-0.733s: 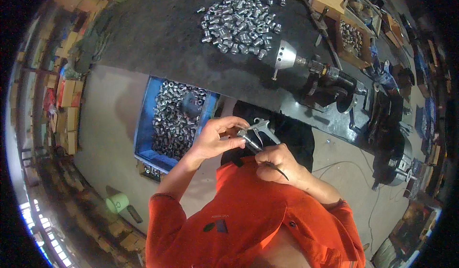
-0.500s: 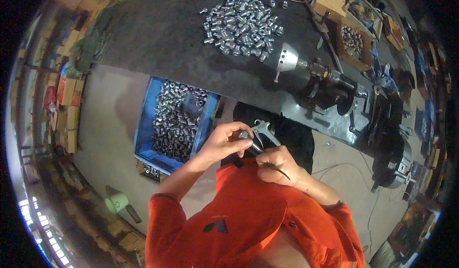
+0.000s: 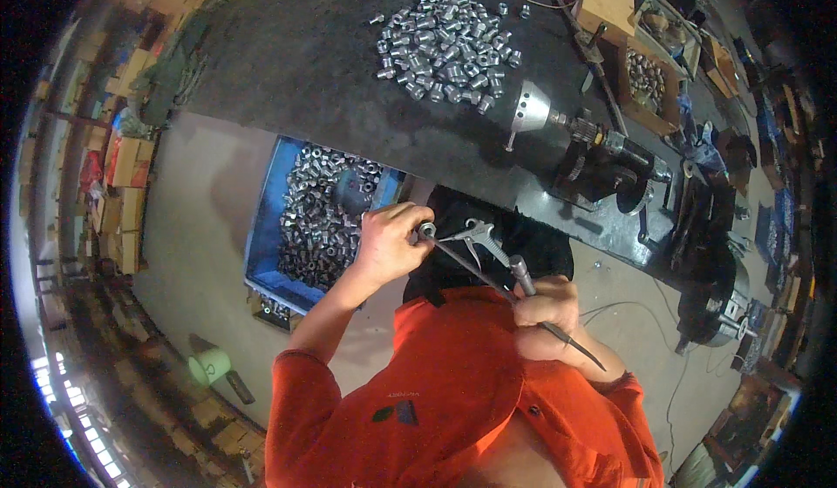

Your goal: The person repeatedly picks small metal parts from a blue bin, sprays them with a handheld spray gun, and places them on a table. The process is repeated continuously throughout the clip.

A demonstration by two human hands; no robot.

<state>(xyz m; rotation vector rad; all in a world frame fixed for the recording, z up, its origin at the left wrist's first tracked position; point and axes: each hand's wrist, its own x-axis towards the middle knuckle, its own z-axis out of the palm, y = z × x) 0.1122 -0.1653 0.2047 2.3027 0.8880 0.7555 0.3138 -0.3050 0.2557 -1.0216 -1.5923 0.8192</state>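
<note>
A small metal ring-shaped fitting point(image 3: 427, 229) is being pinched between the fingers of the left hand point(image 3: 388, 244), just above the person's lap and beside the blue crate point(image 3: 261, 235). The right hand point(image 3: 545, 314) is being kept clenched around an air blow gun point(image 3: 488, 248), whose thin nozzle is being pointed at the fitting, its tip touching or just beside it. A dark hose point(image 3: 571, 340) is being trailed from the right hand toward the lower right. The blue crate is being filled with similar silvery fittings. On the dark counter point(image 3: 288, 61) a heap of fittings point(image 3: 449, 44) is being kept, with a motor-driven spindle with a conical head point(image 3: 558, 126) near it.
</note>
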